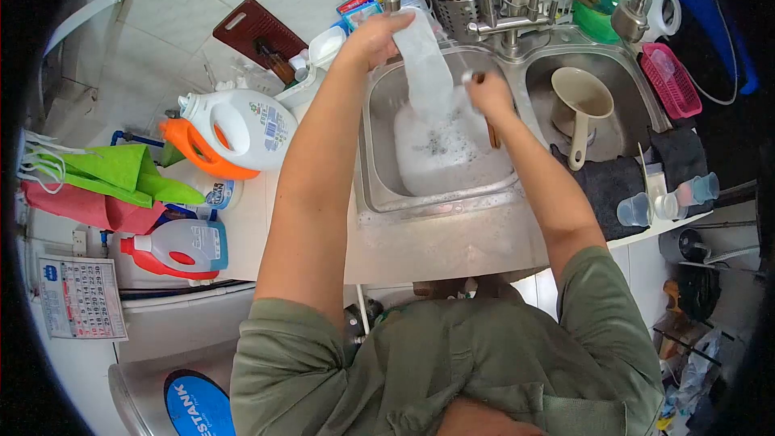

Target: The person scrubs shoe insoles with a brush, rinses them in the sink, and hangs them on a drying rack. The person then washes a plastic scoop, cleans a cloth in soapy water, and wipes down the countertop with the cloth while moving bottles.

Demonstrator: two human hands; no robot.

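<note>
Over the left sink basin (375, 149), my left hand (378, 39) grips the upper end of a white cloth (426, 73), which hangs down toward soapy water (440, 145). The fingers are closed on its edge near the faucet spout. My right hand (490, 97) is over the right side of the same basin, closed around a brown-handled item (493, 136). Motion blur hides what the upper end of that item is. White material lies under the foam in the basin.
In the right basin stands a beige dipper (583, 90). Detergent bottles (250, 131) line the counter at left. Dark cloths (601, 190) and small cups (634, 210) lie at right. A faucet (510, 26) rises behind the basins, near a pink basket (672, 81).
</note>
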